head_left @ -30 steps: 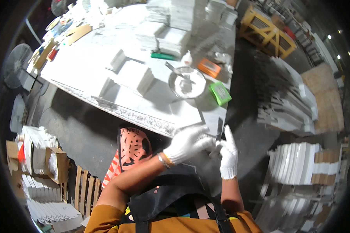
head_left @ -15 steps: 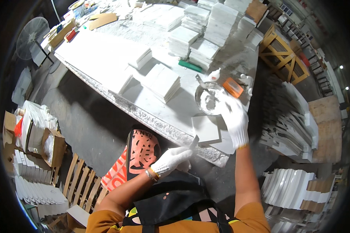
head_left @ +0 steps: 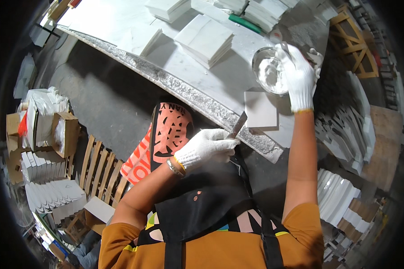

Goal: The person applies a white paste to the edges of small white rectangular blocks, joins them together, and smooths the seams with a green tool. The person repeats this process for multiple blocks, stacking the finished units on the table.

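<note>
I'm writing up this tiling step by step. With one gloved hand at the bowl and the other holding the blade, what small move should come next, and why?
Probably bring the scraper in the left hand up to the bowl to load it. The right hand grips the bowl's rim, white paste shows inside, and the square white tile beside it looks bare.

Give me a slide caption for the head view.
Gloved left hand grips a flat blade; right hand reaches into a bowl.

Stacks of white tiles (head_left: 205,39) lie on the table (head_left: 184,87); a wooden pallet (head_left: 98,172) lies on the floor.
</note>
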The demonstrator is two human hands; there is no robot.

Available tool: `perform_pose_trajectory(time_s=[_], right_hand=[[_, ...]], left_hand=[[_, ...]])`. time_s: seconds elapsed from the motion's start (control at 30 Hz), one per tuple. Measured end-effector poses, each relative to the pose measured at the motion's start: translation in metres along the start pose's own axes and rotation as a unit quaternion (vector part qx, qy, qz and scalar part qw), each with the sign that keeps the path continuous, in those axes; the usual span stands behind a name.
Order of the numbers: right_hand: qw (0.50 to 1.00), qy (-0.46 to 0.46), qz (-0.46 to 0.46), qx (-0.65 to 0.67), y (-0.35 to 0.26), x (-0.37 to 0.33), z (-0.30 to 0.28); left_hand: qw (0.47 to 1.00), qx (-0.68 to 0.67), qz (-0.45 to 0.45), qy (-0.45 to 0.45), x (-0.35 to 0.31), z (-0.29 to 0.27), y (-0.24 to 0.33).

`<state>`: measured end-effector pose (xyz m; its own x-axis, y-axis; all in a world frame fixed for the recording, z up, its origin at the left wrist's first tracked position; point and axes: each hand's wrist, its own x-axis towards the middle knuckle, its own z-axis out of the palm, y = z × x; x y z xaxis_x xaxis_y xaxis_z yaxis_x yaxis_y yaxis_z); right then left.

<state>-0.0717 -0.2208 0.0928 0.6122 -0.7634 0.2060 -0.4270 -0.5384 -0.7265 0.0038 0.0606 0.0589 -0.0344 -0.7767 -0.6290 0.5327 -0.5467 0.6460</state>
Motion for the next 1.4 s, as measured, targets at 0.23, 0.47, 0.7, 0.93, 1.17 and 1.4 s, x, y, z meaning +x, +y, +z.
perform_pose_trajectory(time_s=[0.23,0.47,0.7,0.93,1.17,1.4], right_hand=[[0.958,-0.049,0.135,0.247,-0.020,-0.146,-0.044],[0.950,-0.031,0.193,0.245,-0.005,-0.215,-0.045],[0.999,0.010,-0.011,0.048,0.001,-0.252,-0.032],[0.996,0.072,0.013,0.044,0.011,-0.259,-0.052],[0.989,0.059,0.088,0.104,0.026,-0.257,-0.049],[0.991,0.037,0.125,-0.017,0.031,-0.236,-0.057]], left_hand=[[0.999,-0.016,0.023,-0.046,0.007,0.024,-0.005],[0.996,0.008,0.035,-0.079,0.014,0.054,-0.025],[0.989,0.105,0.059,-0.084,0.026,0.081,-0.020],[0.981,0.153,0.065,-0.105,0.027,0.106,-0.013],[0.979,0.172,0.075,-0.076,0.023,0.105,-0.010],[0.980,0.170,0.053,-0.087,0.025,0.090,-0.006]])
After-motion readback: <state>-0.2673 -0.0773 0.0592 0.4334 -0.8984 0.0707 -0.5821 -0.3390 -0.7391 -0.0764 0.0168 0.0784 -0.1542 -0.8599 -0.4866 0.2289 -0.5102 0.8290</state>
